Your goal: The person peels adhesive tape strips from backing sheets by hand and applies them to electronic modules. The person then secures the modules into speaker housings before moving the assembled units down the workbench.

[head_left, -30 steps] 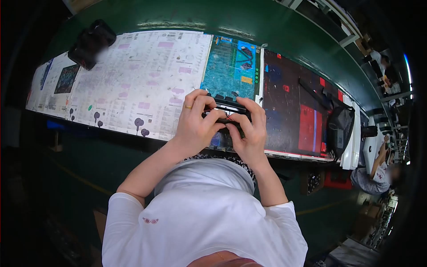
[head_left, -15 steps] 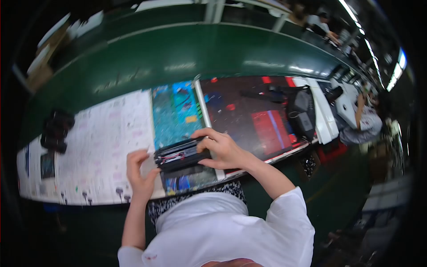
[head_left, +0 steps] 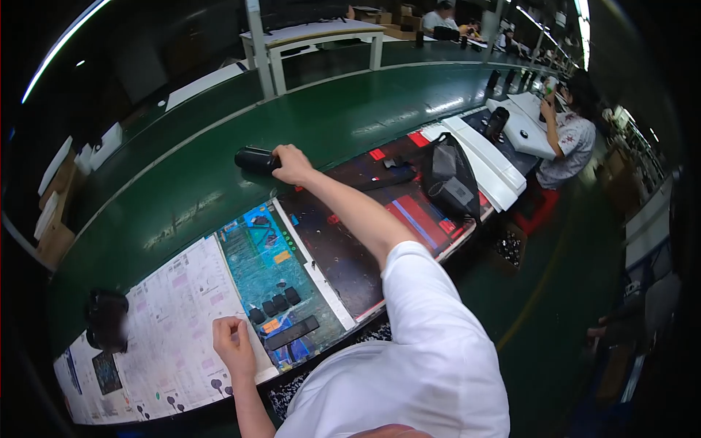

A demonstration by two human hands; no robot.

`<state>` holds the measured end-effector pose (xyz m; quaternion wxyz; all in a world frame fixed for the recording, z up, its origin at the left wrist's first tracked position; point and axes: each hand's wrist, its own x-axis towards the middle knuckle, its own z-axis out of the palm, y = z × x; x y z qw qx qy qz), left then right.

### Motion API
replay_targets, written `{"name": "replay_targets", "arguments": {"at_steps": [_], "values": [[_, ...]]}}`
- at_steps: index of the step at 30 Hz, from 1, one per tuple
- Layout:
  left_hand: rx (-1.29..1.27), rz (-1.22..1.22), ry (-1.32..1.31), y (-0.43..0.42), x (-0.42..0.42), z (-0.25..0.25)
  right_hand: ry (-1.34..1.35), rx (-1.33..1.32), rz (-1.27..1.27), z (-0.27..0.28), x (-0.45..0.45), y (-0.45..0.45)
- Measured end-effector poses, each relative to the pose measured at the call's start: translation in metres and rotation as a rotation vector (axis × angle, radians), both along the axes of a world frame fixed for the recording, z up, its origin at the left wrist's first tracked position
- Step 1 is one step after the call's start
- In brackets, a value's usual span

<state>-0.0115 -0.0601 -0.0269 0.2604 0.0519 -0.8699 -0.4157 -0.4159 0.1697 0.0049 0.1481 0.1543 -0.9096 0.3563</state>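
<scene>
My right hand point(head_left: 293, 165) reaches far out over the green surface, its fingers wrapped round one end of a black cylindrical device point(head_left: 255, 159) lying on its side. Low over the right edge of the white printed sheet point(head_left: 175, 299), my left hand point(head_left: 234, 347) has its fingers curled in; whether anything small is between them is hidden. Just right of it, several small black blocks point(head_left: 280, 302) and a flat black bar point(head_left: 292, 332) lie on the blue-green mat point(head_left: 252, 252).
Black objects point(head_left: 107, 320) stand at the left. A black bag point(head_left: 447, 175) lies on the dark board point(head_left: 350, 233), beside white foam strips point(head_left: 485, 164). At the far right, a co-worker point(head_left: 573, 135) handles something near another black cylinder point(head_left: 496, 123).
Both hands were at a black housing with exposed wires over the mat. My right hand has moved out to the green surface with a black device; my left stays near the sheet, more curled.
</scene>
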Motion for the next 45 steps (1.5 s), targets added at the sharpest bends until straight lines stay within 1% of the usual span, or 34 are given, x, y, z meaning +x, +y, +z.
{"name": "replay_targets", "arguments": {"at_steps": [2,3,4,5,6,7,8,9,10,11,12,13,14,15,16,17,18,19,23,27,30,31,34,35,39,42,45], "values": [[0.034,-0.015,-0.025,0.0,0.001,0.0,0.137,0.093,-0.086,0.012,0.01,0.054],[0.054,-0.024,-0.037,0.0,0.002,-0.001,0.253,0.178,-0.178,0.023,0.016,0.092],[0.004,-0.046,-0.036,0.0,0.002,-0.001,0.366,0.265,-0.27,0.034,0.028,0.137],[-0.047,-0.07,-0.033,-0.002,0.003,-0.002,0.427,0.252,-0.371,0.054,0.055,0.179],[-0.098,-0.095,-0.03,-0.004,0.002,-0.005,0.566,0.242,-0.482,0.044,0.051,0.233],[-0.091,-0.1,-0.027,-0.005,0.002,-0.01,0.545,0.23,-0.675,0.052,0.072,0.275],[-0.127,-0.097,-0.034,-0.002,0.002,-0.01,0.434,0.148,-0.799,0.052,0.087,0.324],[-0.166,-0.092,-0.038,0.001,0.002,-0.006,0.369,0.278,-0.928,0.045,0.101,0.375],[-0.205,-0.085,-0.039,0.004,0.001,-0.002,0.214,0.312,-1.045,0.041,0.125,0.408],[-0.213,-0.085,-0.064,0.006,0.001,-0.001,0.101,0.367,-1.107,0.027,0.145,0.442],[-0.224,-0.082,-0.073,0.008,0.001,0.0,-0.041,0.457,-1.138,0.023,0.173,0.453],[-0.237,-0.078,-0.085,0.008,0.001,0.0,-0.173,0.532,-1.107,0.014,0.195,0.463],[-0.253,-0.073,-0.097,0.008,0.001,-0.001,-0.214,0.581,-1.082,-0.009,0.207,0.477],[-0.246,-0.072,-0.108,0.007,0.001,-0.002,-0.357,0.654,-1.022,-0.018,0.22,0.474],[-0.249,-0.077,-0.106,0.007,0.001,-0.002,-0.039,0.712,-1.004,-0.052,0.231,0.48],[-0.252,-0.08,-0.105,0.008,0.001,-0.001,0.036,0.82,-0.967,-0.064,0.234,0.482],[-0.255,-0.08,-0.104,0.009,0.002,0.0,0.113,0.927,-0.925,-0.065,0.235,0.479],[-0.262,-0.086,-0.097,0.009,0.002,0.001,0.172,0.962,-0.925,-0.066,0.237,0.476],[-0.273,-0.112,-0.091,0.007,0.008,0.0,0.167,0.983,-0.909,-0.054,0.233,0.471],[-0.258,-0.122,-0.092,0.009,0.011,0.002,-0.003,0.859,-0.954,-0.023,0.233,0.474],[-0.247,-0.134,-0.083,0.008,0.011,0.003,-0.002,0.684,-1.01,-0.003,0.227,0.504],[-0.254,-0.138,-0.076,0.007,0.011,0.001,-0.023,0.712,-1.052,0.013,0.231,0.504],[-0.26,-0.146,-0.057,0.003,0.009,-0.005,0.084,0.866,-1.088,0.053,0.241,0.502],[-0.257,-0.146,-0.054,0.002,0.009,-0.006,0.175,0.975,-1.077,0.068,0.246,0.496],[-0.241,-0.133,-0.023,0.006,0.011,-0.002,0.493,1.162,-1.091,0.124,0.244,0.471],[-0.249,-0.146,0.019,0.003,0.011,-0.005,0.678,1.234,-1.077,0.171,0.233,0.426],[-0.197,-0.14,0.033,0.001,0.01,-0.009,0.841,1.237,-0.922,0.209,0.223,0.344]]}}
